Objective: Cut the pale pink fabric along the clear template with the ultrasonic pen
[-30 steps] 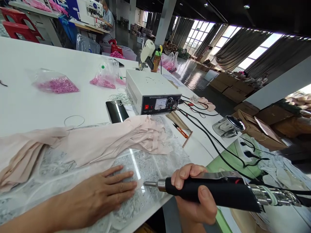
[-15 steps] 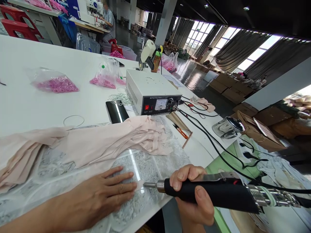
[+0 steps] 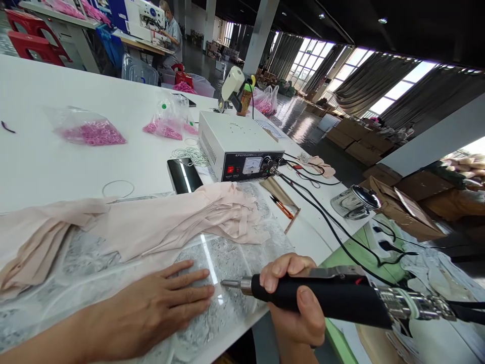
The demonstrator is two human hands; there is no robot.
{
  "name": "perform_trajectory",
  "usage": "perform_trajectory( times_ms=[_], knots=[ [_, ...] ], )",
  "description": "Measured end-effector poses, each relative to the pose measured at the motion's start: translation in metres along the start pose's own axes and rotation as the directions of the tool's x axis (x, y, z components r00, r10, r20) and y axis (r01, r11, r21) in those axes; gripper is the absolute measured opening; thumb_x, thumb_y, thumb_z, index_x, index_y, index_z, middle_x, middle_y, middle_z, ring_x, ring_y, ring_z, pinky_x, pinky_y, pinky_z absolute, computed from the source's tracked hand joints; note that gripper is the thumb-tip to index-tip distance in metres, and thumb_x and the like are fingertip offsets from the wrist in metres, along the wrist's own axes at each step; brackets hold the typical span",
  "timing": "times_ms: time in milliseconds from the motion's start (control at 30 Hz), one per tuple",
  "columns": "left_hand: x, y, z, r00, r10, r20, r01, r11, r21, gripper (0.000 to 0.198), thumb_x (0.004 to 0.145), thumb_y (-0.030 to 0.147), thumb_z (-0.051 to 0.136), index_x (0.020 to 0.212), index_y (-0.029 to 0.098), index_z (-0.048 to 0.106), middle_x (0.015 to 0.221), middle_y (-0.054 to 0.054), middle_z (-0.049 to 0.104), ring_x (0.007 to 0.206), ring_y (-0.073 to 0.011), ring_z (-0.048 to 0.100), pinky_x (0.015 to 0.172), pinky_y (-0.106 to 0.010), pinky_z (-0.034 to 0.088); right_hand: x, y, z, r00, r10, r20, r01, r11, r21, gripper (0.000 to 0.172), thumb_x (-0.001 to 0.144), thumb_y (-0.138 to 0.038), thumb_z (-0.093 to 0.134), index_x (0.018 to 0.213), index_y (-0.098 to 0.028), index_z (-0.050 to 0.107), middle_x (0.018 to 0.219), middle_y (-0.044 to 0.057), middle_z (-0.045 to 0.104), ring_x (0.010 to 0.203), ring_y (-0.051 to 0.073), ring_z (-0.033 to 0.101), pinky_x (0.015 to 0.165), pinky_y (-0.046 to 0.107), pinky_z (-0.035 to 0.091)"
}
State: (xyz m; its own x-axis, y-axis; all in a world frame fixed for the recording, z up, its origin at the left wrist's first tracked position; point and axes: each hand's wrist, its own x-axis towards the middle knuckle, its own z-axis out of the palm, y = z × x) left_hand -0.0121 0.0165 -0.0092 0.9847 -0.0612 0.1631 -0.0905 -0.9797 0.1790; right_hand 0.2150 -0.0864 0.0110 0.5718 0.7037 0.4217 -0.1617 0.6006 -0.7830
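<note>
My left hand (image 3: 151, 306) lies flat on the clear-covered, grey marbled mat (image 3: 212, 326), fingers stretched out. Whether something thin lies under its palm, I cannot make out. My right hand (image 3: 291, 298) is wrapped round the black handle of a handheld ultrasonic welder (image 3: 322, 298). The welder's metal tip points left, low over the mat and just right of my left fingertips; whether it touches the mat is unclear. Beyond my left hand, pale pink fabric strips (image 3: 170, 217) are heaped across the mat. Black cables run from the control box (image 3: 242, 141) towards the right.
A phone (image 3: 184, 175) and tangled pale elastic cord (image 3: 191, 155) lie left of the box. Bags of pink rings (image 3: 93, 132) stand farther back. At right are an orange cutter (image 3: 282, 207), a lidded glass jug (image 3: 352, 201) and cartons (image 3: 405, 207). Another person (image 3: 172, 38) sits at a sewing machine.
The welder and my right hand have shifted slightly left, bringing the tip closer to my left fingertips. My left hand stays flat in nearly the same place. The whole view has moved a little.
</note>
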Motion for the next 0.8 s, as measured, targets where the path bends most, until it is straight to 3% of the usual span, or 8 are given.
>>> perform_trajectory(
  times_ms=[400,633,800],
  knots=[
    [0.001,0.000,0.000,0.999,-0.026,-0.034,0.022,0.993,-0.116,0.051,0.098,0.012,0.057,0.147,0.023,0.049,0.150,-0.002,0.053,0.147,-0.0200,0.036,0.126,-0.034,0.020,-0.002,-0.008,0.002,1.000,-0.021,-0.015,0.020,0.998,-0.057,0.014,0.081,-0.036,0.057,0.085,-0.024,0.064,0.071,-0.001,0.056,0.045,0.012,0.054,0.043,0.029,0.050],
    [0.001,0.000,-0.002,1.000,-0.001,-0.003,0.000,1.000,-0.031,0.051,0.099,0.013,0.057,0.149,0.020,0.048,0.151,-0.002,0.050,0.148,-0.0209,0.033,0.127,-0.037,0.017,-0.005,-0.007,-0.004,0.997,-0.001,0.080,0.004,1.000,-0.029,0.013,0.087,-0.035,0.061,0.092,-0.023,0.064,0.077,-0.001,0.060,0.051,0.012,0.061,0.049,0.029,0.055],
    [-0.003,0.002,-0.011,0.999,0.038,-0.020,-0.038,0.999,0.017,0.042,0.098,0.010,0.056,0.140,0.018,0.057,0.151,-0.003,0.051,0.148,-0.0210,0.035,0.127,-0.037,0.011,-0.005,-0.006,-0.005,0.997,-0.001,0.076,0.003,1.000,-0.027,0.014,0.087,-0.035,0.062,0.092,-0.022,0.064,0.078,0.000,0.062,0.053,0.012,0.062,0.050,0.028,0.055]
  ],
)
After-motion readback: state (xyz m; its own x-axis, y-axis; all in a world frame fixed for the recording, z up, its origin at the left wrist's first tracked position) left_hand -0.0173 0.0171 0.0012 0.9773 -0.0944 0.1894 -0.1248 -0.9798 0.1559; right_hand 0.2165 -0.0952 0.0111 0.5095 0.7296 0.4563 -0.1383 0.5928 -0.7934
